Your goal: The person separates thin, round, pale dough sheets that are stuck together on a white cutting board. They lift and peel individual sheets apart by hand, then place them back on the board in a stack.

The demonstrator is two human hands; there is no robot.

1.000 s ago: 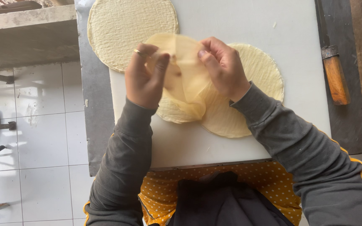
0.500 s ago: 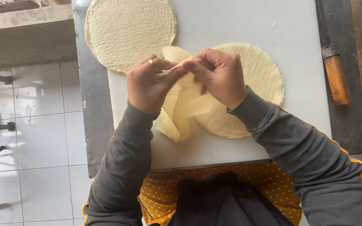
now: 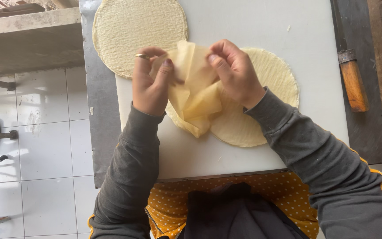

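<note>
- Pinching a thin, pale-yellow pastry sheet between both hands, lifted clear of the white surface at its upper edge, lower folds drooping onto the stack beneath.
- Left hand closed in a fingertip pinch on the sheet's left corner, ring on one finger, thumb pressed against the folded edge.
- Right hand curled shut on the sheet's right edge, fingers tucked over, thumb underneath.
- Compared with a second ago: sheet then spread fairly flat and wide between the hands; half a second ago drawn together, hands almost touching; now parted a little again, with the sheet bunched into loose upright pleats.
- Reading of that change: flat round giving way to a gathered, folded shape, so the folding looks under way but not finished, creases loose and uneven.
- Sheet sitting over the left part of a round stack of sheets, which lies flat on the surface, unmoved across the pictures.
- Second round stack lying at the upper left, overhanging the surface's edge, apart from both hands, likewise unmoved.
- Resting on the dark strip at the right, a knife with an orange-brown handle, well apart from the hands.
- Showing at the bottom, grey sleeves and a yellow dotted apron; white floor tiles at the left.
</note>
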